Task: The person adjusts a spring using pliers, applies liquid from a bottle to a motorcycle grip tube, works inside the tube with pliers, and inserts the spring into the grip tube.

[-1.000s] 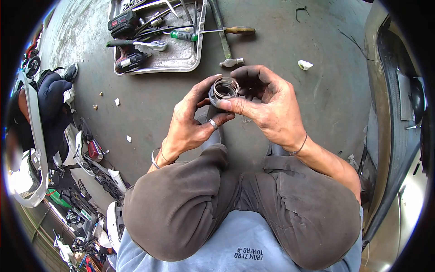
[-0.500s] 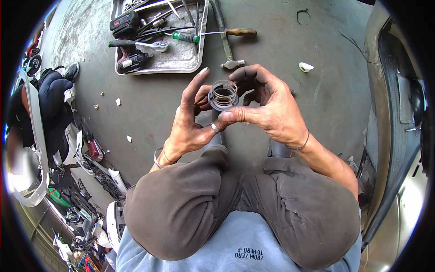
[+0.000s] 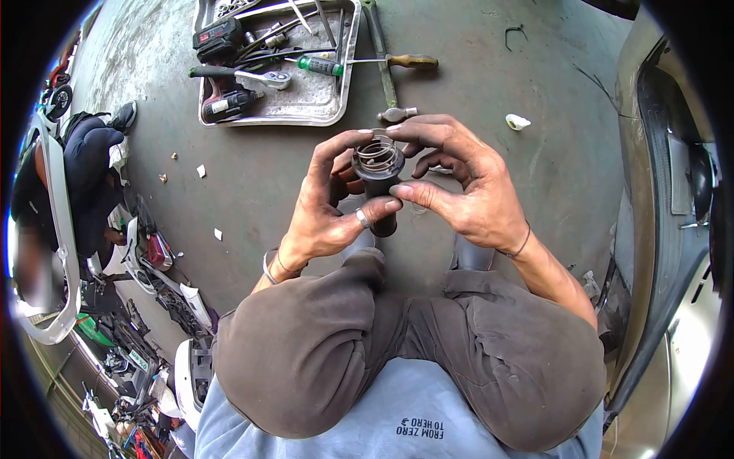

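A coil spring (image 3: 376, 155) of thin wire sits in the flanged mouth of a black tube (image 3: 379, 188), which points down toward my knees. My left hand (image 3: 321, 203), with a ring on it, is wrapped round the tube's left side, its thumb across the front and its index fingertip at the spring's upper edge. From the other side, my right hand (image 3: 478, 187) has its index fingertip on the spring's top coil and its thumb against the tube just under the flange. The spring's lower end is hidden inside the tube.
Ahead lies a metal tray (image 3: 306, 115) with a ratchet (image 3: 264, 79), a cordless power tool (image 3: 225, 99) and a green screwdriver (image 3: 319, 66). Beside it are a hammer (image 3: 386, 92) and a wooden-handled screwdriver (image 3: 413, 61). A person (image 3: 84, 168) is at left; a vehicle panel (image 3: 634, 153) stands at right.
The tube has tilted so that its long side now shows. My left index finger has come down to the spring's rim, and my right fingertip has moved onto the top coil.
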